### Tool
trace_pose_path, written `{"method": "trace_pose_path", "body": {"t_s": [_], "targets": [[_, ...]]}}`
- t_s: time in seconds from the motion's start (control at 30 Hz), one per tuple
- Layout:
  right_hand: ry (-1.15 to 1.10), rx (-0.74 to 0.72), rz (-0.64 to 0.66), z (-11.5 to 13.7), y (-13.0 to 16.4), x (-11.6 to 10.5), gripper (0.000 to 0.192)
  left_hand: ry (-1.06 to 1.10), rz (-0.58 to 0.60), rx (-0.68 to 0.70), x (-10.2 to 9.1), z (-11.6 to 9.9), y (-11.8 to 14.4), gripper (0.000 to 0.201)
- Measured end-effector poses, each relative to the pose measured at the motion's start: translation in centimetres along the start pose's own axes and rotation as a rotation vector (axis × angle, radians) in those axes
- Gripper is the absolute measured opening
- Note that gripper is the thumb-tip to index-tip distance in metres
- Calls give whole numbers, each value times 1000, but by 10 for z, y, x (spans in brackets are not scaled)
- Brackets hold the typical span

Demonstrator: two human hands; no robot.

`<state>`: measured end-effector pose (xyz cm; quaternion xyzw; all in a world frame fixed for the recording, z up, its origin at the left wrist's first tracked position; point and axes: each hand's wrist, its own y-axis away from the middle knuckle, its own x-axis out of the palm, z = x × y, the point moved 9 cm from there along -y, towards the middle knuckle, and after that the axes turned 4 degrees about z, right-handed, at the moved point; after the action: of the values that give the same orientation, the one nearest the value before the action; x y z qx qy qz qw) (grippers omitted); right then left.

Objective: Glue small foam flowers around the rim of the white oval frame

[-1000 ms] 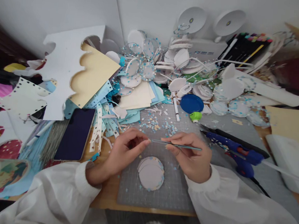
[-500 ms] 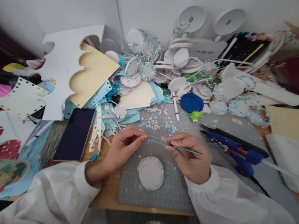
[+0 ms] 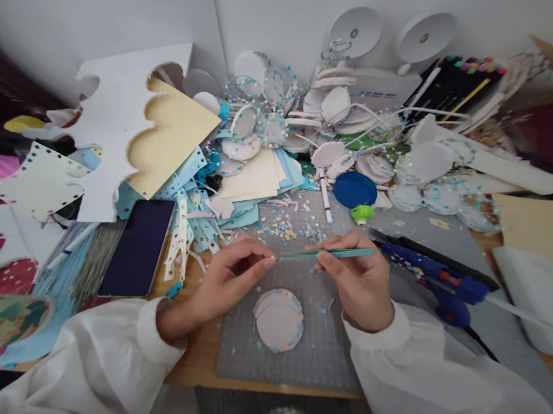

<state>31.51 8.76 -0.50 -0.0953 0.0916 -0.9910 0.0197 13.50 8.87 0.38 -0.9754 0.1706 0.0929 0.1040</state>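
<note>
Both forearms enter from the bottom edge in loose white sleeves gathered at the wrists, converging toward frame centre.

Left hand [image 3: 233,274]: palm turned inward, wrist slightly flexed. Thumb and index finger pinched together at the tips, pointing right. Other 3 fingers curled under the palm. Whether anything sits in the pinch cannot be resolved.

Right hand [image 3: 359,280]: back of hand facing the camera, knuckles raised. Thumb, index and middle finger closed in a pen-style grip around a thin tool, fingers extended toward the left. Ring and little fingers folded beneath.

Fingertips of the 2 hands lie near each other, not touching. Wrists well apart.
</note>
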Motion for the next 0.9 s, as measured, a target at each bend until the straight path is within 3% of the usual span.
{"method": "trace_pose_path", "body": {"t_s": [0.47,0.9], "targets": [[-23,67,13,-1,0,6,17,-77,73,89,6,-7,1,10],[21,78,24,0,0,6,16,-92,73,47,7,-4,0,9]]}}
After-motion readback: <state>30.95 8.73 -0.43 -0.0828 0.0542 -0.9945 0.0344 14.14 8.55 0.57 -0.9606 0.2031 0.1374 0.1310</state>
